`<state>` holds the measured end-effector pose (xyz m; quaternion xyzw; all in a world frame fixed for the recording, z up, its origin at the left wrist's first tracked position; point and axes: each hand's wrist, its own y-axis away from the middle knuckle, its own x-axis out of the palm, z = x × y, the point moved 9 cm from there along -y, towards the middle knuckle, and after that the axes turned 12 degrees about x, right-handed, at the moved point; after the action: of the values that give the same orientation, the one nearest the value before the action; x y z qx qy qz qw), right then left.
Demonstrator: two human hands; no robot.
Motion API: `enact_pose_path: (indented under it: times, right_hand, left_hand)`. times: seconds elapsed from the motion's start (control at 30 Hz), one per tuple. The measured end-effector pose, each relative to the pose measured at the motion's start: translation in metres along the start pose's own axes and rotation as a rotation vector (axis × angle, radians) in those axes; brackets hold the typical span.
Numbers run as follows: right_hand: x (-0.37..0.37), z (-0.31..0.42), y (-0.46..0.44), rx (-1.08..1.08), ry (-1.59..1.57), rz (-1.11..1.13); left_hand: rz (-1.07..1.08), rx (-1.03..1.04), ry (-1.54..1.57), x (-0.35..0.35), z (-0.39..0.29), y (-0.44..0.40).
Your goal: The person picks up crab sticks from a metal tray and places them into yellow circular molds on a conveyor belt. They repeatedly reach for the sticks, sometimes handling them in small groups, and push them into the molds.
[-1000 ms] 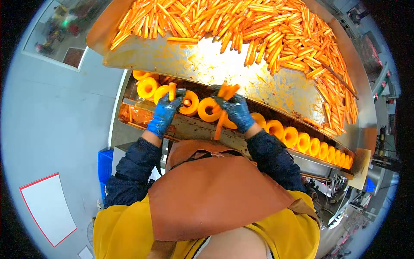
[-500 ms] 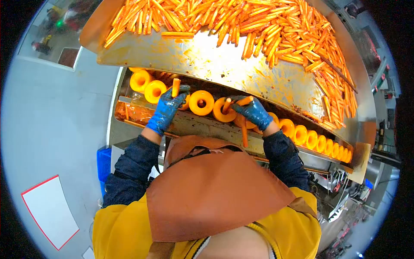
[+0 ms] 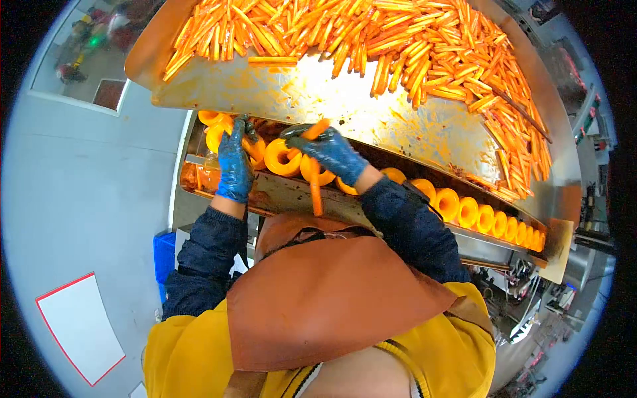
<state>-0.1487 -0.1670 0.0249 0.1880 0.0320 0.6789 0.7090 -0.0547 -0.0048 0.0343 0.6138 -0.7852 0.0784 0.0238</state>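
Note:
My left hand (image 3: pixel 235 166), in a stained blue glove, is at the left part of a row of orange ring-mouthed cups (image 3: pixel 282 157). Its fingers are closed around an orange stick (image 3: pixel 253 148) that slants over a cup; the hand partly hides both. To the right, my gloved right hand (image 3: pixel 328 154) is shut on several orange sticks (image 3: pixel 315 189). One of these points up past the fingers, another hangs down in front of the row. The kind of food the sticks are made of is unclear.
Behind the row, a sloping metal tray (image 3: pixel 232 86) carries a large heap of glossy orange sticks (image 3: pixel 424 50). A long dark rod (image 3: pixel 521 114) lies on the heap at right. A blue bin (image 3: pixel 164 257) stands below left, and several orange cups continue to the right.
Both hands have moved left, the right one farther, with its sticks. The row of cups has also shifted left. The stick at my left hand has gone lower, toward a cup.

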Motion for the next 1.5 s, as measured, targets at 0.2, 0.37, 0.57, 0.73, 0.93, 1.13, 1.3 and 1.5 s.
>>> enact_pose_path:
  times: [0.2, 0.37, 0.57, 0.73, 0.93, 1.13, 1.3, 1.5]
  right_hand:
    - [-0.006, 0.003, 0.005, -0.145, 0.549, -0.229]
    - [-0.05, 0.037, 0.044, -0.13, 0.411, -0.508]
    - [-0.06, 0.069, 0.067, -0.364, 0.283, -0.694]
    - [0.005, 0.065, 0.059, -0.592, 0.509, -0.603]
    - [-0.037, 0.047, 0.064, -0.346, 0.394, -0.569]
    - [-0.091, 0.049, 0.098, -0.282, 0.673, -0.653]
    - [-0.168, 0.074, 0.123, -0.205, 0.781, -0.659]
    - [-0.351, 0.143, 0.109, 0.021, 0.97, -0.95]
  left_hand:
    - [-0.095, -0.051, 0.234, -0.016, 0.005, -0.002]
    - [0.091, -0.121, 0.081, -0.002, 0.032, 0.011]
    - [0.435, 0.492, -0.596, 0.046, -0.027, 0.026]
    - [0.78, 0.182, -0.395, 0.087, 0.009, 0.077]
    - [0.359, 0.013, -0.304, 0.015, 0.02, 0.031]
    - [0.584, 0.078, -0.467, 0.012, 0.032, 0.015]
    - [0.534, 0.186, -0.475, 0.049, 0.003, -0.031]
    - [0.757, 0.453, -0.918, 0.138, -0.034, -0.183]
